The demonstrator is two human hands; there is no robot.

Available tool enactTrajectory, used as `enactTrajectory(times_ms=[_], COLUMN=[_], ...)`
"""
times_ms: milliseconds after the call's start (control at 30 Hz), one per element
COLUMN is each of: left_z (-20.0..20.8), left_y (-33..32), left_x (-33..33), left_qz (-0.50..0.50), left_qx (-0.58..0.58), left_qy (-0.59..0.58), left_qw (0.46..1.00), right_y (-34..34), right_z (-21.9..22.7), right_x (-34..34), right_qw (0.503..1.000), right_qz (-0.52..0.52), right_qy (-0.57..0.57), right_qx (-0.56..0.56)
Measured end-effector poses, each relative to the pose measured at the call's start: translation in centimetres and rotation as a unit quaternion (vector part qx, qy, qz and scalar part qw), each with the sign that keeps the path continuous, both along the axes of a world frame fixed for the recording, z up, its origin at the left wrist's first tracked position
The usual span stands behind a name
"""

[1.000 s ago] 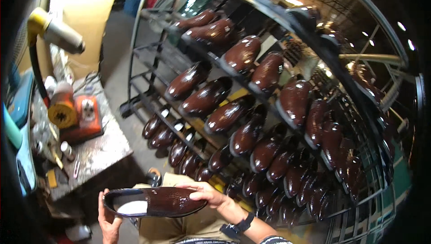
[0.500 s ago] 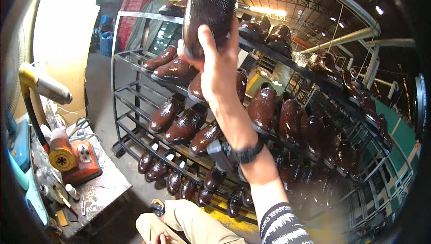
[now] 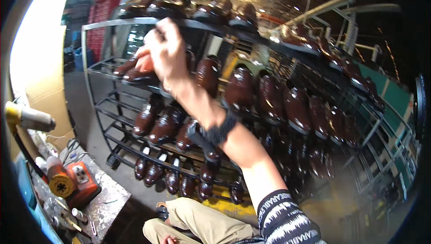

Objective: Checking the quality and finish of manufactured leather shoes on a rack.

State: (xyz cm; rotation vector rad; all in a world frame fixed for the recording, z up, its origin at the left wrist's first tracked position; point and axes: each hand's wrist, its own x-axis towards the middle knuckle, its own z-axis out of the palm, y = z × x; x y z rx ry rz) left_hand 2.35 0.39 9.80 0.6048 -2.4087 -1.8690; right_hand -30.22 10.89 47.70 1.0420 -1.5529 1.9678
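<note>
- Shoes fill the tiers of a metal rack across the middle of the frame, from the upper left to the right edge of the rack.
- Their uppers are deep reddish brown and very glossy, with a fine textured grain that breaks the light into small bright streaks; the toes are rounded and the soles dark.
- Along the top tier, in the upper part of the frame, they look almost black, with warm glints; in the lowest row, left of centre, pale insoles show in several openings.
- Most point their toes toward the viewer and stand close together, some seeming to touch.
- Right hand, upper left of centre, is raised in front of the rack, just below the top tier; its fingers are blurred, loosely bent and spread somewhat apart around a bare palm. Whether they touch a shoe behind them, I cannot tell.
- A black wristband sits on that wrist, above a black-and-white sleeve.
- Left hand shows only in part at the lower edge, by the beige trousers; how its fingers stand, I cannot tell.
- At the lower left, a stained counter carries an orange device with a round yellow end.
</note>
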Motion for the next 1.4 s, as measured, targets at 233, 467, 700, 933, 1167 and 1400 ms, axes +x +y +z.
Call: enactTrajectory(times_ms=[233, 467, 700, 933, 1167, 1400], left_z=[-4.3, -4.4, -9.3, -8.7, -6.1, -5.3], left_y=[0.3, 1.3, 0.7, 1.2, 2.1, 4.3], left_x=[-1.2, -1.5, -1.7, -2.1, -2.2, -3.3], left_qz=[-0.015, 0.008, 0.017, 0.012, -0.024, -0.005], left_qx=[0.04, -0.057, 0.049, -0.013, -0.038, -0.042], left_qy=[0.056, 0.069, 0.072, 0.115, 0.095, 0.054], left_qw=[0.997, 0.996, 0.996, 0.993, 0.994, 0.998], right_y=[8.3, 11.9, 10.9, 10.3, 8.4, 11.5], right_z=[-22.7, -40.6, -44.3, -43.0, -50.1, -46.8], right_x=[12.5, 22.1, 22.8, 24.2, 23.1, 23.5], right_qw=[0.928, 0.852, 0.92, 0.921, 0.855, 0.899], right_qz=[-0.028, -0.086, -0.241, -0.245, -0.383, -0.352], right_qy=[-0.231, -0.458, -0.277, -0.2, 0.052, -0.019], right_qx=[0.29, 0.239, 0.14, 0.228, 0.345, 0.261])
